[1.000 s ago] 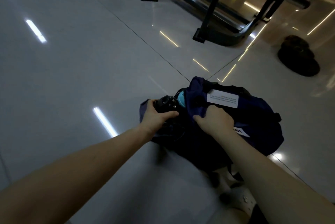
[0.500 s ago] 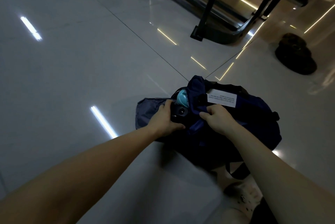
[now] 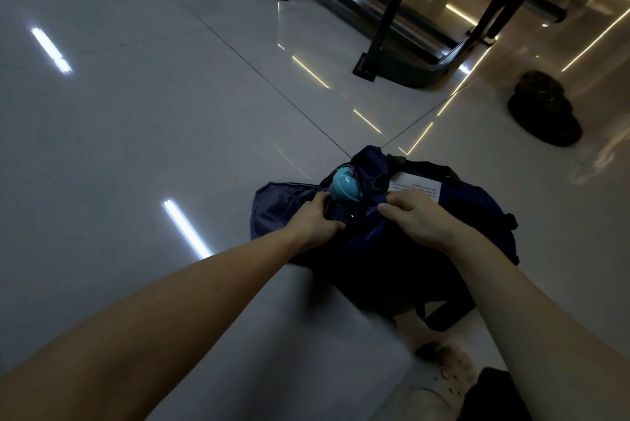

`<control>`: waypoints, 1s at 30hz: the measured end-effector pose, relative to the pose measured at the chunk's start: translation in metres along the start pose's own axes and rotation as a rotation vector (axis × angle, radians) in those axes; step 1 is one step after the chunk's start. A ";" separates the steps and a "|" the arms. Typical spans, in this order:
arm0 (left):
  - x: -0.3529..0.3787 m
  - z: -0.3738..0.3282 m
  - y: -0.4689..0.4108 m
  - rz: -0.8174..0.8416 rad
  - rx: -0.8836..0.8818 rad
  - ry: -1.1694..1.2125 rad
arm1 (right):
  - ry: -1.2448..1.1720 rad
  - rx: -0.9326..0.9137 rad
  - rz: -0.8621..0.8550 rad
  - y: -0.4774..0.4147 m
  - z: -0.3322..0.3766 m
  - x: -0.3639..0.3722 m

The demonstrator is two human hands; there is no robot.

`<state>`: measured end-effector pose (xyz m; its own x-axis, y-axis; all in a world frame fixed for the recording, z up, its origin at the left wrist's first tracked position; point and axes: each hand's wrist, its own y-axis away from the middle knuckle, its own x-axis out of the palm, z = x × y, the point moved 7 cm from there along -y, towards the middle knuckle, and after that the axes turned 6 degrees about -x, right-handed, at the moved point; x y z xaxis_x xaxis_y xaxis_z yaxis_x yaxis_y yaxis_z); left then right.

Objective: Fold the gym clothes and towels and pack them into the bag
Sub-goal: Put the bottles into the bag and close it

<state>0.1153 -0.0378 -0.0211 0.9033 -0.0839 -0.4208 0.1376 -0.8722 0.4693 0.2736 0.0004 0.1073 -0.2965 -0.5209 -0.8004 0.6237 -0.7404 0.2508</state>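
Navy bag [image 3: 477,216] on floor [image 3: 170,148]. Left hand [image 3: 315,221] grips a dark object [image 3: 335,211] at its mouth; right hand [image 3: 421,219] pinches the rim fabric, best held wide while contents are seated.

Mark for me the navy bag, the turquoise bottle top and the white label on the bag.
navy bag [image 3: 477,216], head view, on its right side wall.
turquoise bottle top [image 3: 345,187], head view, on the middle of the rounded cap.
white label [image 3: 416,186], head view, on the middle of the printed tag.
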 end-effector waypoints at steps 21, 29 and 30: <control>0.015 0.038 0.015 0.139 -0.331 0.752 | 0.392 0.153 -0.296 -0.017 0.030 0.021; 0.032 0.032 0.012 0.095 -0.388 0.867 | 0.746 0.328 -0.117 -0.011 0.015 0.059; 0.032 0.031 0.013 0.101 -0.392 0.869 | 0.745 0.332 -0.121 -0.010 0.011 0.059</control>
<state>0.1331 -0.0670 -0.0523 0.8823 0.3747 0.2850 0.0265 -0.6440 0.7646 0.2422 -0.0277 0.0634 0.2823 -0.0974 -0.9544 0.3370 -0.9213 0.1938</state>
